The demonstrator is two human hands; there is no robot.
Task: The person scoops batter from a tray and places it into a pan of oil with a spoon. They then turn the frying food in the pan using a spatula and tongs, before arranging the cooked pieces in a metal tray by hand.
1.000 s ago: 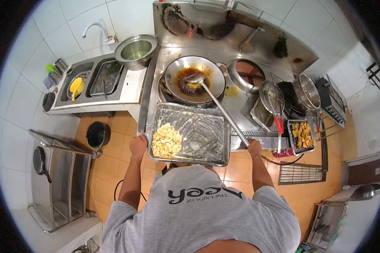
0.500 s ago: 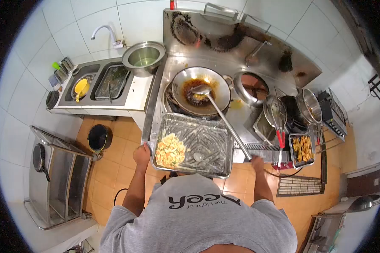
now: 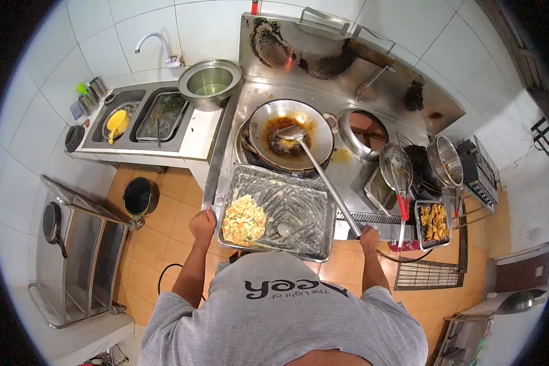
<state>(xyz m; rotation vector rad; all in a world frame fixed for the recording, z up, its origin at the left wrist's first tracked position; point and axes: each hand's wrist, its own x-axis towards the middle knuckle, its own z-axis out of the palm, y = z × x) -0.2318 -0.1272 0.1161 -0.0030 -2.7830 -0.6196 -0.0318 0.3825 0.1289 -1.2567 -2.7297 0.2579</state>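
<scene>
My right hand is closed round the end of a long-handled wok spatula. Its blade rests in a wok holding dark brown oil or sauce. On the left, my left hand is closed at the front corner of the steel stove counter, beside a metal tray. A mound of pale chopped food mixture with orange and green bits lies in the tray's left part. The rest of the tray is smeared with whitish residue, with a small pale lump near its middle.
A steel pot of liquid stands left of the stove, near a double sink. To the right are a round burner opening, a red-handled strainer and a tray of browned fried pieces. A black bucket sits on the floor.
The view has shifted slightly. The spatula blade stays in the wok with my right hand still on its handle, and my left hand remains at the counter corner.
</scene>
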